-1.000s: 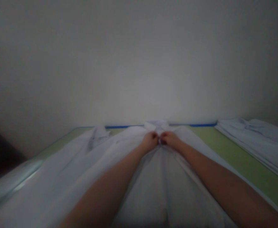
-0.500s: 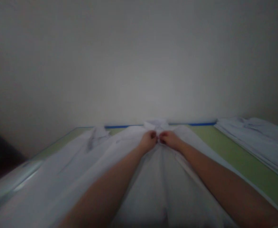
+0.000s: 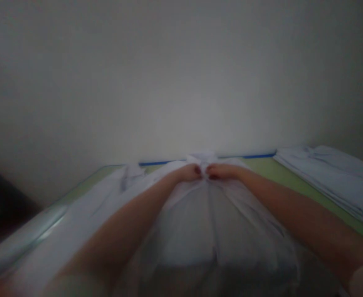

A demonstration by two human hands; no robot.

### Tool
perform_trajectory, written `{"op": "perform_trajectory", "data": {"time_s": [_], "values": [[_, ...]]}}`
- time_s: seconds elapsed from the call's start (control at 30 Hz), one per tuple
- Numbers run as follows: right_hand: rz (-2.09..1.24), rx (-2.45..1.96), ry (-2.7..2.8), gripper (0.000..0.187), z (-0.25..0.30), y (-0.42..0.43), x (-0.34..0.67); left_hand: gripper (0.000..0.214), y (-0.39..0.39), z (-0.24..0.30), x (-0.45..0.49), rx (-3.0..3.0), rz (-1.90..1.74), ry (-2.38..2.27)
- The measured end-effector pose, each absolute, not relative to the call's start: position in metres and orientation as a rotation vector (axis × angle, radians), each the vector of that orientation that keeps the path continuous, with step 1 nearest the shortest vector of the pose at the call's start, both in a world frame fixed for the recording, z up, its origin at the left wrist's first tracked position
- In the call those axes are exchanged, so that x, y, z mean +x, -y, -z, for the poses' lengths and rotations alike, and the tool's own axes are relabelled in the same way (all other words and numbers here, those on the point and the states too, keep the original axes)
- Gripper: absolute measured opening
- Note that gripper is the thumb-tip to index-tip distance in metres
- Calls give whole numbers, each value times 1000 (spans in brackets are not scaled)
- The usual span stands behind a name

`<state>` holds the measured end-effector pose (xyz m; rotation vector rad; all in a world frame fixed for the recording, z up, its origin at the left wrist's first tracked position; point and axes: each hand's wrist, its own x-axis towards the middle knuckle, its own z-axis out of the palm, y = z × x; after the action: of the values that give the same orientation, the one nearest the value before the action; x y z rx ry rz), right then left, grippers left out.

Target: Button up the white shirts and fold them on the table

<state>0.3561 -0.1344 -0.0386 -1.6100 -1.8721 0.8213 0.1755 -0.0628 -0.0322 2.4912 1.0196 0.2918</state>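
A white shirt (image 3: 200, 222) lies spread on a green table (image 3: 271, 167), its collar (image 3: 201, 157) toward the far wall. My left hand (image 3: 189, 172) and my right hand (image 3: 220, 171) meet just below the collar. Both have their fingers curled and pinch the shirt's front edges, nearly touching each other. The fabric between my forearms is lifted and bulges toward me. A sleeve (image 3: 128, 173) lies out to the left. The picture is dim and blurred.
A stack of folded white garments (image 3: 326, 177) lies on the table at the right. A blue strip (image 3: 159, 163) runs along the table's far edge against a plain wall. At the left the table's edge (image 3: 45, 218) drops to a dark area.
Both hands have stayed pinched together below the collar. The shirt front has risen and bulged between my arms, and the view has shifted closer and lower.
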Motion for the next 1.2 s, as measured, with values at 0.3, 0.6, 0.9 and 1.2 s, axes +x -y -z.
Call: {"op": "perform_trajectory", "data": {"time_s": [0.3, 0.6, 0.9, 1.2], "values": [[-2, -2140, 2201, 37, 31, 209, 362, 27, 112, 32, 138, 2913, 72, -1159], [259, -2163, 2214, 28, 36, 228, 354, 15, 115, 37, 135, 2731, -44, -1214], [43, -2094, 2185, 34, 4, 205, 356, 18, 98, 20, 135, 1994, -204, -1063], [17, -2211, 2021, 25, 30, 206, 352, 2, 110, 42, 151, 1537, -251, -898]]}}
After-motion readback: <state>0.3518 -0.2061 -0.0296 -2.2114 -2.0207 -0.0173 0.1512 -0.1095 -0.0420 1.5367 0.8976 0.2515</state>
